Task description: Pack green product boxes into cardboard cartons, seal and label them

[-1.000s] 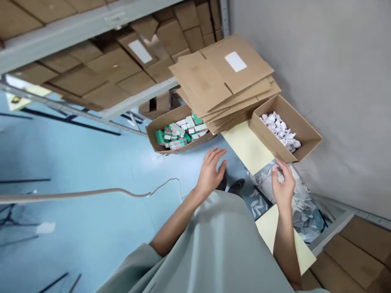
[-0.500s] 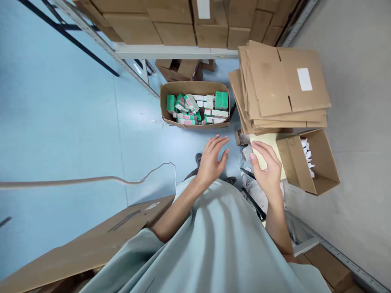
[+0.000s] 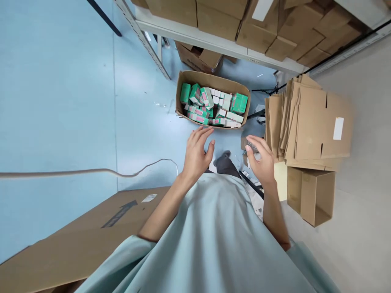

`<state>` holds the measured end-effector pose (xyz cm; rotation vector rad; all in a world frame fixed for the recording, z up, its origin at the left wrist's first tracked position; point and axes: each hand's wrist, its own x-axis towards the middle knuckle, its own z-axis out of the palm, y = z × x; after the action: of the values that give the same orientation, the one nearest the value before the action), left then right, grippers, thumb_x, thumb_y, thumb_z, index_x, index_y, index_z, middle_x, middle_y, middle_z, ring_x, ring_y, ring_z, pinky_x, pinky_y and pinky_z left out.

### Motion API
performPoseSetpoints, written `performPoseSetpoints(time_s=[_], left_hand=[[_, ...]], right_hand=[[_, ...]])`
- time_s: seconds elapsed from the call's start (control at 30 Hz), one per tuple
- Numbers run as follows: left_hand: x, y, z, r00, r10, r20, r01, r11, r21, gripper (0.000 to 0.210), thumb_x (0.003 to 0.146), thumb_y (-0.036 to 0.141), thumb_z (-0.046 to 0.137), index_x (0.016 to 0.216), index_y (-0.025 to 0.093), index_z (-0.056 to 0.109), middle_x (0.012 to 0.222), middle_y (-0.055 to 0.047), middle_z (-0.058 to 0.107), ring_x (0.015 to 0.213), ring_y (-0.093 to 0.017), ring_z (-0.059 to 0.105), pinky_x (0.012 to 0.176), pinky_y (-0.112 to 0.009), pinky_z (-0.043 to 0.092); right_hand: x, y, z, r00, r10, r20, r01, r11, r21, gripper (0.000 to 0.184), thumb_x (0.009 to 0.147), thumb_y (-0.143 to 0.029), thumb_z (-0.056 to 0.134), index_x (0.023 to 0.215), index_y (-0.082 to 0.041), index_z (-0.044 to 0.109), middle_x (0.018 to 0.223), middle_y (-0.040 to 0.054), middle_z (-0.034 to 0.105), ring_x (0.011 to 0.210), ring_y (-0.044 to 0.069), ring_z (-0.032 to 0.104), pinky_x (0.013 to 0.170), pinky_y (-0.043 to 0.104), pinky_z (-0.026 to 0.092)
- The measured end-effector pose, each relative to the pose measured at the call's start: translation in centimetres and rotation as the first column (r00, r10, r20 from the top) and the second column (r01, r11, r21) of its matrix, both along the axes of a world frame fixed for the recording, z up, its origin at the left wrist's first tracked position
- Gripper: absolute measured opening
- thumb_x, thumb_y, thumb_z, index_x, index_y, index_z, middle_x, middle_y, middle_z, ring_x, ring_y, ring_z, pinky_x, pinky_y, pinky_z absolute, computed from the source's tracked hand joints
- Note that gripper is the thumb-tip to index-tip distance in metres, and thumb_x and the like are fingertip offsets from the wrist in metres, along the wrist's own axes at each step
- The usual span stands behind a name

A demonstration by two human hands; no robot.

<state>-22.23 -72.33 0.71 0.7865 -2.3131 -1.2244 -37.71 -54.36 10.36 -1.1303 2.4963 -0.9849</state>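
Oblong green-and-white cartons (image 3: 215,100) lie jumbled inside a bulging cardboard box (image 3: 214,80).

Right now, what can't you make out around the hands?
Head view: green-and-white boxes; anything under the top layer is hidden by it, and fine print is too small.
Head view: open box at right; one end is hidden by flattened cardboard.
Head view: white label; any writing is too small.
Head view: large carton; cut off by the left edge.

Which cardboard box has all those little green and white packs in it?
The open carton directly ahead of the left hand; it alone shows green-and-white packs inside.
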Motion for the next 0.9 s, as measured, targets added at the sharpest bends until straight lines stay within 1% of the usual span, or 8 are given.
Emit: performPoseSetpoints(time_s=[0.1,0.17,0.33,0.43,0.53,0.77,0.83,0.9], left_hand=[[-1.7,-3.1,-1.6,0.998,0.044,0.040,-0.045,0.999,0.018,0.041,0.114,0.039,0.052,0.149,0.025,0.067,0.154,-0.013,0.072,0.155,-0.032,0.058,0.136,-0.059,0.038],[-3.0,-4.9,-2.8,0.994,0.072,0.081,-0.075,0.997,0.035,0.042,0.113,0.040,0.052,0.149,0.025,0.067,0.154,-0.014,0.072,0.154,-0.033,0.059,0.134,-0.059,0.040],[-6.6,-8.9,-6.4,0.972,0.163,0.168,-0.180,0.979,0.096,0.040,0.110,0.040,0.055,0.145,0.026,0.071,0.151,-0.015,0.073,0.152,-0.036,0.059,0.132,-0.059,0.042],[-9.0,-10.6,-8.9,0.950,0.229,0.212,-0.264,0.952,0.154,0.040,0.108,0.043,0.058,0.142,0.027,0.072,0.149,-0.015,0.074,0.150,-0.037,0.060,0.132,-0.060,0.042],[-11.6,-11.8,-11.5,0.932,0.265,0.246,-0.318,0.926,0.206,0.040,0.107,0.046,0.060,0.142,0.028,0.071,0.148,-0.014,0.073,0.150,-0.037,0.059,0.134,-0.060,0.040],[-18.3,-14.2,-17.3,0.941,0.175,0.288,-0.258,0.924,0.281,0.041,0.106,0.037,0.057,0.143,0.025,0.070,0.148,-0.015,0.073,0.144,-0.037,0.063,0.130,-0.059,0.044],[-20.0,-15.0,-19.6,0.945,0.138,0.296,-0.231,0.923,0.307,0.040,0.105,0.036,0.058,0.141,0.025,0.071,0.146,-0.016,0.074,0.142,-0.038,0.064,0.128,-0.060,0.045],[-21.3,-15.7,-22.5,0.947,0.094,0.307,-0.200,0.921,0.334,0.040,0.102,0.034,0.060,0.139,0.024,0.072,0.144,-0.016,0.074,0.140,-0.040,0.064,0.127,-0.061,0.046]], right_hand=[[-3.1,-3.3,-1.7,0.999,0.038,0.009,-0.038,0.999,0.029,0.039,0.119,-0.048,0.052,0.140,-0.029,0.079,0.142,0.0120,0.078,0.137,0.028,0.073,0.123,0.048,0.058],[-5.6,-5.6,-3.4,0.997,0.074,0.025,-0.075,0.996,0.052,0.040,0.119,-0.049,0.052,0.140,-0.028,0.079,0.142,0.0126,0.077,0.137,0.028,0.073,0.123,0.047,0.058],[-11.8,-11.6,-9.2,0.977,0.159,0.139,-0.183,0.966,0.180,0.040,0.117,-0.045,0.052,0.144,-0.028,0.077,0.147,0.0131,0.074,0.141,0.029,0.070,0.126,0.046,0.055],[-15.1,-14.9,-12.9,0.953,0.216,0.214,-0.269,0.925,0.266,0.040,0.116,-0.038,0.054,0.149,-0.027,0.074,0.151,0.0130,0.072,0.146,0.029,0.066,0.128,0.046,0.053],[-18.2,-17.1,-16.5,0.933,0.242,0.266,-0.329,0.874,0.358,0.042,0.114,-0.031,0.057,0.152,-0.025,0.072,0.153,0.0146,0.070,0.148,0.030,0.065,0.130,0.047,0.050],[-23.9,-19.7,-24.6,0.935,0.163,0.316,-0.315,0.788,0.528,0.044,0.110,-0.026,0.060,0.152,-0.020,0.072,0.150,0.0177,0.071,0.145,0.033,0.065,0.129,0.050,0.050],[-25.2,-20.3,-27.2,0.937,0.124,0.327,-0.300,0.763,0.572,0.045,0.109,-0.025,0.061,0.153,-0.017,0.071,0.150,0.0191,0.071,0.146,0.033,0.065,0.130,0.050,0.049],[-26.4,-21.0,-30.0,0.939,0.088,0.333,-0.286,0.736,0.613,0.049,0.109,-0.026,0.062,0.156,-0.016,0.068,0.152,0.0200,0.069,0.148,0.033,0.063,0.132,0.048,0.046]])
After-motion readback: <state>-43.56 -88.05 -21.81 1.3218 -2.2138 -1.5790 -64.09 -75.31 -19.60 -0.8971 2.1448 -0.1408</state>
